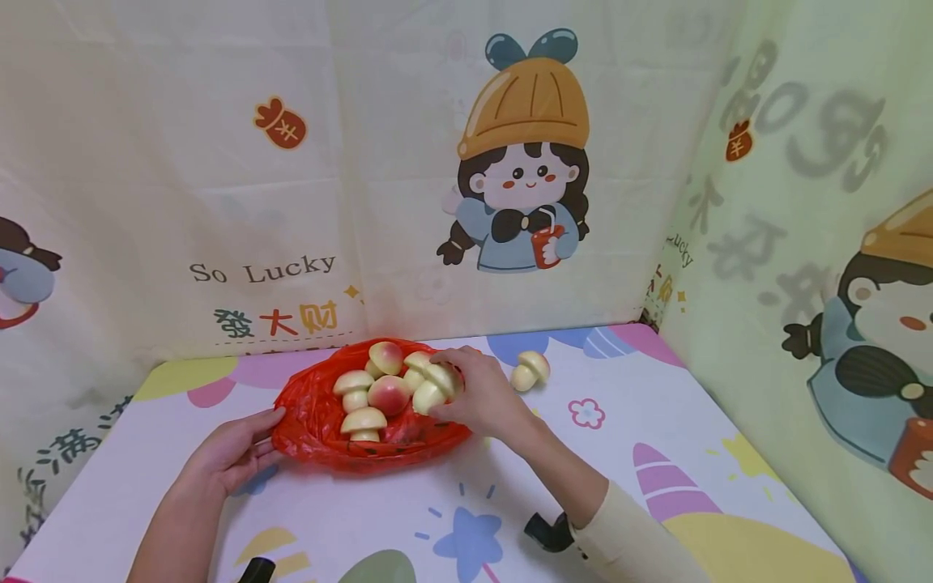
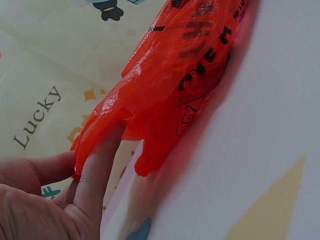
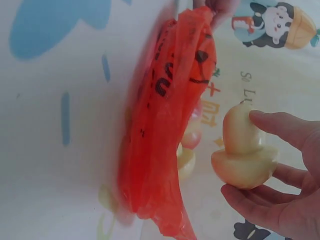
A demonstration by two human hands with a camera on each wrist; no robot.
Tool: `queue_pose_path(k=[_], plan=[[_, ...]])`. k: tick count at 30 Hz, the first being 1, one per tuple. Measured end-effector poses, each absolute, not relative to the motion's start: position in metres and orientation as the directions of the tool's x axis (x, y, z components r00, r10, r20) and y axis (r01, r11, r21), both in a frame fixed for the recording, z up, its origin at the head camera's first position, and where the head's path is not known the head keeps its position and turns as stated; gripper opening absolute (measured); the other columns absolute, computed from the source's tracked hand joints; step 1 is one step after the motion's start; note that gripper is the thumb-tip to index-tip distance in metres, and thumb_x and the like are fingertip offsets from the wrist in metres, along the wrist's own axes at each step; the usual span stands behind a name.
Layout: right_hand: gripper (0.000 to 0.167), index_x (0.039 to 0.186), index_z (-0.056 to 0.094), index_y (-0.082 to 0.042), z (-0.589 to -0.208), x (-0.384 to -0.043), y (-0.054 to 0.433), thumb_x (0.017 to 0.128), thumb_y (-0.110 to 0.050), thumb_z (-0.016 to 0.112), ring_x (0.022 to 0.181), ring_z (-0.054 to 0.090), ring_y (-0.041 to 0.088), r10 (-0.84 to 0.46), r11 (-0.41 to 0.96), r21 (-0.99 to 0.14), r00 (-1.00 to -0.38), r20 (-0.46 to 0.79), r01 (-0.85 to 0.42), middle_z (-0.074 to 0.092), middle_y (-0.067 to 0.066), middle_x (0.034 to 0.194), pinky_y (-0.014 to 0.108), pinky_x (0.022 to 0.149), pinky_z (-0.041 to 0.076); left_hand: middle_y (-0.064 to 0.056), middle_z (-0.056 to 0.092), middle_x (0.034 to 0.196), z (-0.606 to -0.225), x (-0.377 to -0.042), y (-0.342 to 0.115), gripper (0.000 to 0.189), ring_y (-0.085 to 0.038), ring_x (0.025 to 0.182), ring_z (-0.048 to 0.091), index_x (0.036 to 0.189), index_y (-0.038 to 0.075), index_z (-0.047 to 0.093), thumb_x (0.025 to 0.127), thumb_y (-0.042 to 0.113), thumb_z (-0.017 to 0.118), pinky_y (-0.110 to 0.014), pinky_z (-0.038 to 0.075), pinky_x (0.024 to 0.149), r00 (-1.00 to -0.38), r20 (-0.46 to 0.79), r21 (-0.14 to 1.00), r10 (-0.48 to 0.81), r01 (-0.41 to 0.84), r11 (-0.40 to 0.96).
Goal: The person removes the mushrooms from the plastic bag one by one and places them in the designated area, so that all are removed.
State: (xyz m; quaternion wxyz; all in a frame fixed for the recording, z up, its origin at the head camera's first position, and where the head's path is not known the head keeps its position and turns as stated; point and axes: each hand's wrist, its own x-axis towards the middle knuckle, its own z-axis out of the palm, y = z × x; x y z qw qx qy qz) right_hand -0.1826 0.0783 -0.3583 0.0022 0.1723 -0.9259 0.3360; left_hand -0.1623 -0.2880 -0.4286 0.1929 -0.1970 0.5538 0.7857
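A red plastic bag [image 1: 313, 433] lies opened out on the table, with several cream toy mushrooms [image 1: 354, 382] in it, some with pink on their caps. My left hand [image 1: 232, 449] pinches the bag's left edge between thumb and fingers; the left wrist view shows the thin film [image 2: 107, 117] in that pinch. Over the bag's right side, my right hand [image 1: 484, 393] holds one toy mushroom [image 3: 244, 147] between thumb and fingers, its stem and cap plain in the right wrist view. Another mushroom [image 1: 530, 371] stands on the table right of the bag.
The table [image 1: 583, 486] has a white cover printed with coloured shapes. Behind it hangs a cream cloth [image 1: 394, 162] with cartoon prints, and a similar cloth [image 1: 802, 283] closes the right side. A black strap piece [image 1: 548, 533] shows near the right sleeve.
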Motion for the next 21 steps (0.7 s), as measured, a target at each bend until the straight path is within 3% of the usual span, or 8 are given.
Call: queue_pose_path(k=[4,10,16,21], plan=[[0.068,0.141,0.063,-0.021,-0.356,-0.181,0.083,0.080,-0.024,0.092,0.122,0.061,0.023,-0.296,0.710,-0.639,-0.949,0.111,-0.296,0.064,0.003,0.136,0.038,0.084,0.066,0.006,0.077,0.098,-0.429,-0.163,-0.289,0.004,-0.015,0.095,0.077,0.100,0.028,0.072,0.100,0.032,0.072,-0.037,0.062,0.093,-0.847,-0.524,0.795,0.084,-0.522,-0.308],[0.064,0.138,0.065,-0.018,-0.353,-0.180,0.092,0.080,-0.023,0.092,0.119,0.062,0.025,-0.278,0.699,-0.652,-0.952,0.131,-0.294,0.065,0.004,0.134,0.039,0.084,0.065,0.006,0.078,0.098,-0.428,-0.163,-0.288,0.006,-0.016,0.094,0.078,0.097,0.028,0.074,0.101,0.030,0.070,-0.037,0.063,0.092,-0.847,-0.525,0.789,0.089,-0.523,-0.323],[0.061,0.134,0.067,-0.019,-0.352,-0.179,0.101,0.079,-0.023,0.093,0.118,0.063,0.025,-0.254,0.702,-0.650,-0.955,0.152,-0.290,0.067,0.003,0.130,0.038,0.082,0.065,0.006,0.078,0.097,-0.427,-0.163,-0.288,0.017,-0.016,0.094,0.078,0.117,0.023,0.068,0.102,0.030,0.069,-0.037,0.063,0.092,-0.848,-0.523,0.793,0.086,-0.521,-0.316],[0.061,0.133,0.067,-0.019,-0.351,-0.178,0.107,0.078,-0.023,0.094,0.112,0.062,0.023,-0.236,0.705,-0.650,-0.958,0.162,-0.284,0.067,0.002,0.126,0.034,0.078,0.065,0.006,0.078,0.097,-0.427,-0.162,-0.287,0.005,-0.016,0.094,0.078,0.096,0.028,0.072,0.101,0.030,0.071,-0.037,0.062,0.093,-0.846,-0.526,0.792,0.085,-0.524,-0.315]])
